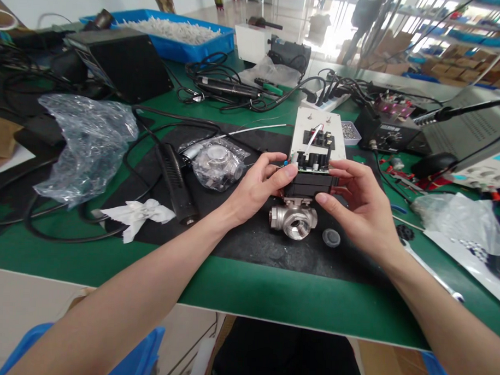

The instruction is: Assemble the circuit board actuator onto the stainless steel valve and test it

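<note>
Both hands are around a black actuator box [311, 185] with an exposed circuit board [314, 167] on top. My left hand [260, 188] grips its left side, thumb at the board's left corner. My right hand [358, 205] holds the right side, thumb on the lower front edge and fingers along the board's right end. Below the box sits a silver metal valve [296, 221] with threaded ports. A pale plate [317, 127] carrying a small dark module stands behind the board. A round grey cap [331, 238] lies right of the valve on the black mat [251, 253].
To the left are a bagged metal part [218, 163], a black handheld tool [176, 182], crumpled tissue [138, 216], plastic wrap [85, 149] and looped cables. A wrench [431, 270] and more plastic bags lie right. Electrical boxes and a blue bin [214, 43] stand behind.
</note>
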Tool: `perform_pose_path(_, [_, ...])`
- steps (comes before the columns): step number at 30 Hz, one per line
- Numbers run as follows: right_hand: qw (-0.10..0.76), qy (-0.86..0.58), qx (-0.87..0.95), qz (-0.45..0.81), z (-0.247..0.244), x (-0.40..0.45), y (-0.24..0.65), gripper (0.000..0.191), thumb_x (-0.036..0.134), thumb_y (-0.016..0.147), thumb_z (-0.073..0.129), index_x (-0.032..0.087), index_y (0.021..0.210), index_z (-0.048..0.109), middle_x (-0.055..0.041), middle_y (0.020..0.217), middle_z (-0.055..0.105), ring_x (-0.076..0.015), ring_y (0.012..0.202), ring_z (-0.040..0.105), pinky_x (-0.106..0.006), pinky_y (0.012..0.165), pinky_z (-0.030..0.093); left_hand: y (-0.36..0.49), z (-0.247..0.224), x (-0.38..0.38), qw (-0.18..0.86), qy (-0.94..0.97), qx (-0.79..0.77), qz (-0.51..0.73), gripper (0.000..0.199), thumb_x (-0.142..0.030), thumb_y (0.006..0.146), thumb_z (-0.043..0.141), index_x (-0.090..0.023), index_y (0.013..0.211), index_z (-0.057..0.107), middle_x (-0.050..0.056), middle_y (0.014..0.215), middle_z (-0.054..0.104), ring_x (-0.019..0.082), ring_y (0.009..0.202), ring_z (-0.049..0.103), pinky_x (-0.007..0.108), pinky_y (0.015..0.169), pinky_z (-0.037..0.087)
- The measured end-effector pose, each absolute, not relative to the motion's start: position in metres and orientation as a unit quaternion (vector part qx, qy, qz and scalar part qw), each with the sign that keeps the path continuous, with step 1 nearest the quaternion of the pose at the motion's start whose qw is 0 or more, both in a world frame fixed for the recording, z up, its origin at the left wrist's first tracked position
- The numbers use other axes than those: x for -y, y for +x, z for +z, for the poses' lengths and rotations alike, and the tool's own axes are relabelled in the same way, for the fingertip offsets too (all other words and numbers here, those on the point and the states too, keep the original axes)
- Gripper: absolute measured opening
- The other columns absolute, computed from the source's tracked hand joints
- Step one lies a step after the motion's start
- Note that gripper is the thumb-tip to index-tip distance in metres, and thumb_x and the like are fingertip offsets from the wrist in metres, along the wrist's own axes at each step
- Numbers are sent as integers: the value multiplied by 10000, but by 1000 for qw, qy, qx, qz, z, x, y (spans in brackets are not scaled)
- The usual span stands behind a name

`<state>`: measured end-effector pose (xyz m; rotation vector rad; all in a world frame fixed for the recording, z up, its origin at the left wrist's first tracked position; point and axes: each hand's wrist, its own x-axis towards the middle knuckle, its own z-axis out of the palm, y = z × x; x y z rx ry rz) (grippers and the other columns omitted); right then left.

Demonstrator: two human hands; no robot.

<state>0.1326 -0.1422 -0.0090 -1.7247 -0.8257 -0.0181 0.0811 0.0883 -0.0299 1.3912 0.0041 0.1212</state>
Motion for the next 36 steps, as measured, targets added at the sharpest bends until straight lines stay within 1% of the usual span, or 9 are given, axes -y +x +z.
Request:
perform_pose_path(2, [578, -735, 355, -8, -10, 142, 133, 564, 334, 916, 850, 378, 1422, 605, -49, 1387, 638, -274, 1299, 623, -458, 1060, 564, 81, -31, -88, 768, 638, -4, 58, 683, -659, 900, 748, -221, 1375, 527, 68, 1061, 719, 244, 978, 708, 323, 774, 539])
perform_pose_path(6, [581, -731, 357, -7, -11, 142, 134, 513, 337, 915, 852, 376, 1376, 629, -47, 1384, 640, -277, 1269, 642, -467, 1056, 563, 81, -31, -88, 769, 637, -6, 54, 673, -657, 900, 749, -229, 1372, 532, 72, 1074, 726, 253, 998, 712, 326, 777, 541])
perform_pose_path(12, [589, -726, 356, -3, -11, 142, 133, 610, 354, 905, 862, 402, 1440, 573, -46, 1335, 654, -281, 1231, 654, -486, 1044, 575, 82, -32, -89, 769, 637, -5, 54, 644, -647, 911, 741, -235, 1360, 533, 71, 1084, 729, 253, 1011, 712, 328, 778, 543])
perform_pose_path(18, [586, -729, 353, -4, -11, 142, 134, 522, 333, 911, 855, 372, 1378, 623, -51, 1383, 639, -286, 1290, 632, -471, 1053, 565, 82, -33, -90, 766, 641, -6, 55, 647, -654, 907, 742, -236, 1357, 537, 66, 1062, 730, 244, 965, 713, 333, 769, 540])
perform_pose_path(22, [591, -724, 355, -2, -11, 142, 134, 602, 334, 905, 862, 397, 1435, 584, -49, 1342, 650, -282, 1240, 653, -479, 1040, 574, 83, -33, -89, 768, 638, -6, 57, 640, -651, 911, 739, -238, 1357, 540, 71, 1079, 736, 251, 991, 714, 332, 772, 540])
perform_pose_path(24, [589, -726, 356, -4, -11, 142, 134, 589, 344, 907, 860, 398, 1429, 592, -48, 1340, 649, -282, 1235, 654, -480, 1037, 577, 82, -33, -89, 768, 638, -9, 59, 650, -654, 902, 747, -237, 1356, 540, 71, 1081, 736, 250, 983, 715, 332, 771, 540])
perform_pose_path(28, [579, -732, 359, -10, -11, 142, 134, 516, 355, 915, 851, 382, 1382, 634, -51, 1371, 637, -292, 1299, 625, -478, 1056, 570, 82, -32, -88, 767, 638, -13, 58, 665, -662, 890, 754, -235, 1353, 542, 71, 1081, 736, 239, 949, 714, 334, 768, 541])
perform_pose_path(33, [585, -729, 356, -5, -12, 142, 135, 625, 374, 908, 858, 405, 1460, 566, -48, 1339, 656, -279, 1222, 660, -486, 1039, 585, 82, -31, -88, 768, 638, -9, 56, 665, -658, 899, 749, -235, 1364, 532, 70, 1077, 728, 256, 1009, 714, 336, 783, 544])
perform_pose_path(36, [583, -731, 356, -6, -11, 142, 135, 572, 388, 913, 851, 392, 1424, 593, -49, 1352, 652, -283, 1247, 654, -486, 1054, 584, 82, -31, -88, 771, 635, -8, 54, 656, -652, 902, 750, -235, 1358, 532, 66, 1067, 722, 252, 1009, 711, 330, 782, 542])
